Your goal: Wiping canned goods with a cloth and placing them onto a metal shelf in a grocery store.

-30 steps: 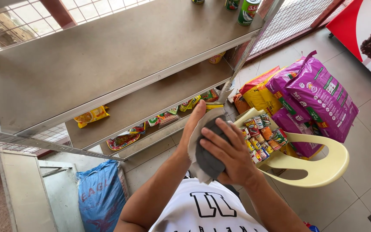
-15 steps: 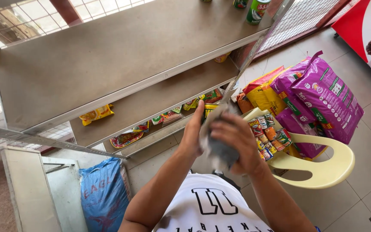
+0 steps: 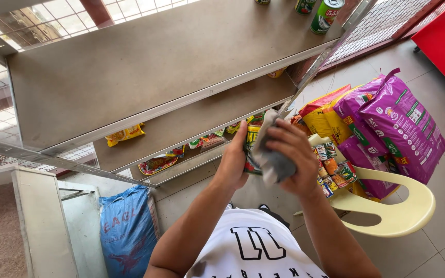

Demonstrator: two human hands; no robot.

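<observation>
My left hand [image 3: 234, 160] grips a green and yellow can [image 3: 251, 148] in front of my chest. Over that can my right hand [image 3: 295, 154] presses a grey cloth [image 3: 273, 158], its fingers curled around cloth and can. Both hands hang below the front edge of the grey metal shelf [image 3: 145, 67]. Most of the can is hidden by the cloth and my fingers.
A pale yellow plastic chair [image 3: 397, 211] on the right carries several small cans [image 3: 330, 164] and purple and yellow bags [image 3: 387, 123]. Snack packets [image 3: 124, 134] lie on the lower shelf. Cans [image 3: 325, 14] stand at the top shelf's far end. A blue sack [image 3: 127, 231] leans at lower left.
The cloth has bunched up and slid over the can between my hands. Both hands shifted slightly up and right, and a can now shows in my left hand.
</observation>
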